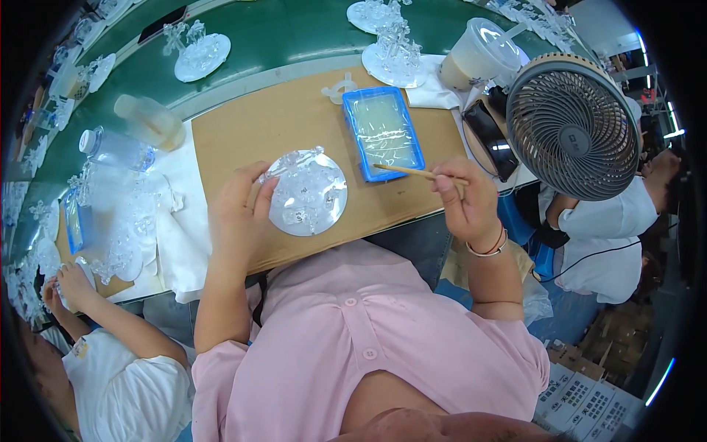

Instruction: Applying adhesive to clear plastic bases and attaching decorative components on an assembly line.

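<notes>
My left hand pinches a small clear plastic piece between thumb and fingers, over the upper edge of a round white disc. More clear pieces lie on that disc; their exact shapes are lost in glare. In my right hand, closed with the fingertips together, is a thin wooden stick. Its tip reaches over the near edge of a shallow blue-rimmed tray with a pale, shiny surface inside. A brown cardboard sheet lies under both disc and tray.
At right stand a grey fan, a lidded drink cup and dark sunglasses. Clear ornaments on white discs line the green far surface. Bottles and a white cloth are at left, beside a co-worker.
</notes>
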